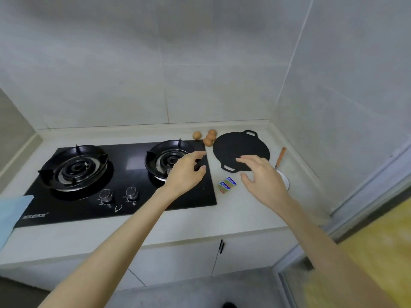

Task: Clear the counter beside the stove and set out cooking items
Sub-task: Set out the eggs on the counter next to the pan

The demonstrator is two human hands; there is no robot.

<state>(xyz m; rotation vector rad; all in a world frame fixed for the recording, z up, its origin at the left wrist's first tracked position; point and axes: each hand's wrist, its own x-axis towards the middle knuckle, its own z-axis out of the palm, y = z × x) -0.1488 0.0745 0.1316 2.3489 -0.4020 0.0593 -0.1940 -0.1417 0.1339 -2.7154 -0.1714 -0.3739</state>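
A round black griddle pan point(238, 147) with two loop handles lies flat on the pale counter point(240, 210) right of the stove. My right hand point(261, 176) hovers over its near edge, fingers spread, holding nothing. My left hand point(188, 170) is above the right burner point(165, 156), fingers relaxed and empty. Several brown eggs point(208, 136) lie behind the pan by the wall. Two small blue-and-green packets point(226, 185) lie in front of the pan. A wooden-handled utensil point(280, 155) with a white round head sits right of the pan, partly hidden by my right hand.
The black glass two-burner stove point(124, 174) has two knobs point(119, 194) at its front. A light blue cloth point(11, 214) lies at the far left. Tiled walls close off the back and right of the counter. White cabinet doors point(178, 261) are below.
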